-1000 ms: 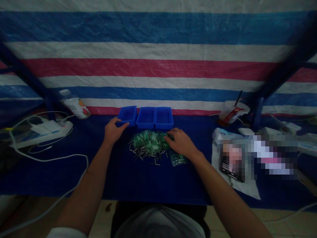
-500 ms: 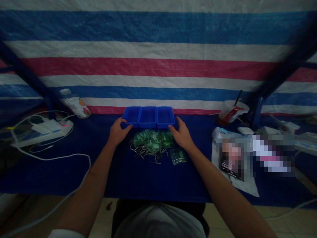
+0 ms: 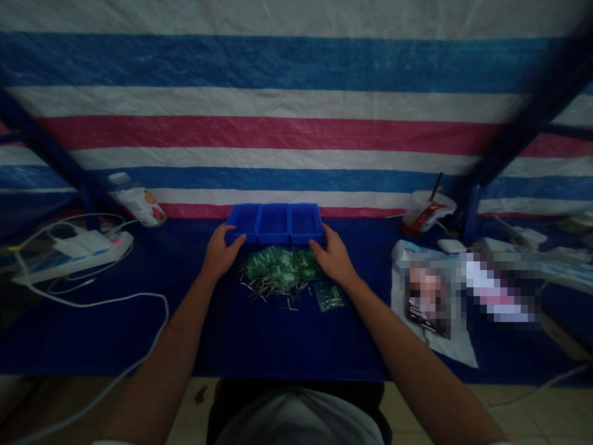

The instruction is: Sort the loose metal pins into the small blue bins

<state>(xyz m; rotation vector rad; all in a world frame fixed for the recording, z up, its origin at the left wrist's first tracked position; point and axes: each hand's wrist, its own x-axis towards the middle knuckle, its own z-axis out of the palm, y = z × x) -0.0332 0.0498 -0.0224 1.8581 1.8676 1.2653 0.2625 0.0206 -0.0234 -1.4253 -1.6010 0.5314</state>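
Three small blue bins (image 3: pixel 273 224) stand side by side at the back of the dark blue table (image 3: pixel 259 334). My left hand (image 3: pixel 219 252) grips the left end of the row, thumb on the front corner. My right hand (image 3: pixel 334 256) presses against the right end, fingers curled round the corner. Between my hands, just in front of the bins, lies a pile of small green parts with metal pins (image 3: pixel 278 272). A small clear bag of green parts (image 3: pixel 329 295) lies by my right wrist.
A white power strip (image 3: pixel 69 252) with trailing cables sits at the left, with a tipped bottle (image 3: pixel 136 204) behind it. A lidded drink cup with a straw (image 3: pixel 426 213) and a white bag with packets (image 3: pixel 435 296) lie at the right. A striped tarp (image 3: pixel 296 123) hangs behind.
A second ago the left bin stood apart and my right hand lay on the green pile. The bins now sit together in one row with a hand at each end.
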